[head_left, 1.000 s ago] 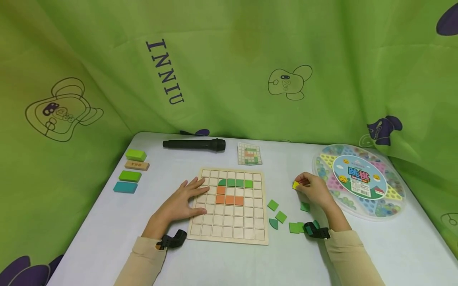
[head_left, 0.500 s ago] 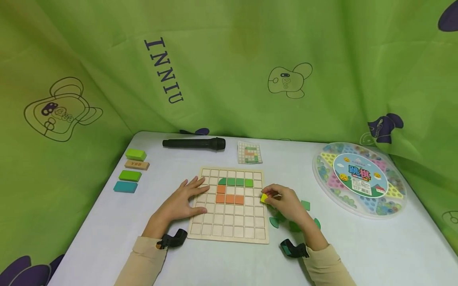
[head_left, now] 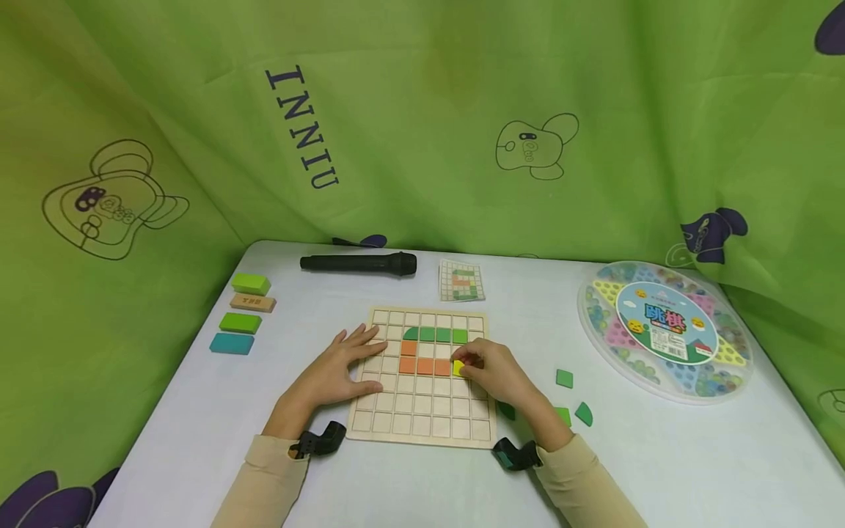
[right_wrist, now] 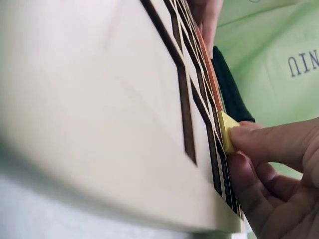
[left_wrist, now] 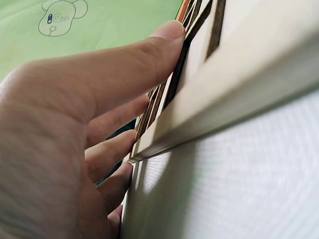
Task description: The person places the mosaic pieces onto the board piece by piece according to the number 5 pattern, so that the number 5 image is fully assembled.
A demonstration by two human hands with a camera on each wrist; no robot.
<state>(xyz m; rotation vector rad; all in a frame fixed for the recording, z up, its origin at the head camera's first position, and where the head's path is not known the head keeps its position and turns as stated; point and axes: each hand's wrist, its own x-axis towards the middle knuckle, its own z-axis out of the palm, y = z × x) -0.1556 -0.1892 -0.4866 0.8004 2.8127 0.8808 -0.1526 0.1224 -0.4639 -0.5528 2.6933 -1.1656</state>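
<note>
A person sits at a pale grey worktop [head_left: 198, 411] with a square wooden grid board [head_left: 425, 378] in front of them. The left hand [head_left: 333, 374] lies flat with its fingers spread and straight, pressing on the left edge of the wooden grid board; the left wrist view shows the fingertips [left_wrist: 167, 35] resting on the board's top face. The right hand [head_left: 491, 374] pinches a small yellow square tile [head_left: 458, 367] between thumb and forefinger, holding it at a cell just right of the row of orange square tiles [head_left: 424, 365] and just below the right end of the row of green tiles [head_left: 436, 335]. In the right wrist view the small yellow square tile [right_wrist: 227, 130] stands tilted on edge against the grid, not yet lying flat in a cell. Loose green tiles [head_left: 573, 400] lie on the worktop to the right of the board. Farther right sits a round clear plastic game tray with marbles [head_left: 663, 330]. Behind the board lie a black microphone [head_left: 359, 263] and a small pattern card [head_left: 461, 281]. At the left edge four rectangular blocks [head_left: 240, 314], two green, one wooden and one teal, lie in a column.
</note>
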